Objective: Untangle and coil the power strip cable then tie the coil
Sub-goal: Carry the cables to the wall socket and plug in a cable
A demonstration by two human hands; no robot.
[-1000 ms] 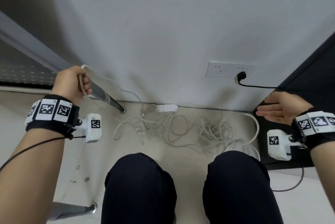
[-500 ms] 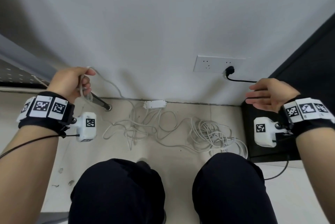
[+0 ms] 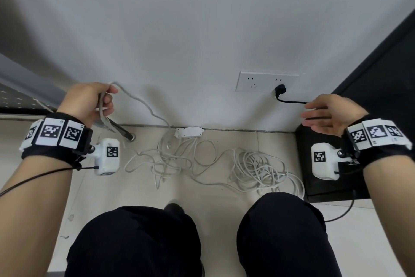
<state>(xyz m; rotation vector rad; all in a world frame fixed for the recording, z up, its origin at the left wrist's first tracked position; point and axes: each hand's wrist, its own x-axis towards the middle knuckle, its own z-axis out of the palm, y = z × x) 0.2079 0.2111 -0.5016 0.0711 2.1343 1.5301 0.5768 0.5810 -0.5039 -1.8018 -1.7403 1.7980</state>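
Observation:
A long white cable (image 3: 253, 166) lies tangled in loose loops on the tiled floor, with a denser heap toward the right. A small white power strip (image 3: 189, 132) rests against the wall's foot. My left hand (image 3: 89, 100) is raised at the left, shut on a strand of the cable; from my thumb the strand sags down to the floor near the strip. My right hand (image 3: 330, 114) hovers at the right with fingers spread and flat, holding nothing, well above the cable heap.
A white wall socket (image 3: 253, 81) carries a black plug (image 3: 279, 90) whose black cord runs right behind my right hand. A black cabinet base (image 3: 323, 189) stands at the right. A dark metal leg (image 3: 122, 131) meets the floor by my left hand. My knees (image 3: 143, 243) fill the foreground.
My right hand has risen and drifted a little inward, staying spread. My left hand keeps its grip on the cable strand with little movement. The view has tilted slightly.

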